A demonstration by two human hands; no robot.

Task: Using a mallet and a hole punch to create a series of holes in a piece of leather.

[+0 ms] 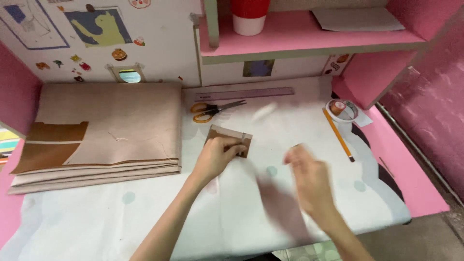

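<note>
Pink desk (425, 193), pink shelf (309, 46), stickered white wall (159, 43)

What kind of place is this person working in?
Probably a home craft or sewing desk. Folded beige fabric, orange-handled scissors, a ruler and a pencil lie around, while the left hand holds a small brown fabric piece. The pink shelves and stickered wall suggest a bedroom.

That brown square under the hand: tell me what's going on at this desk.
A person works at a pink desk covered by a white mat. The left hand presses a small brown fabric piece flat on the mat. The right hand is blurred in motion just to its right, holding nothing that can be made out. Folded beige fabric lies to the left; orange-handled scissors, a ruler, a pencil and a tape roll lie beyond.
</note>
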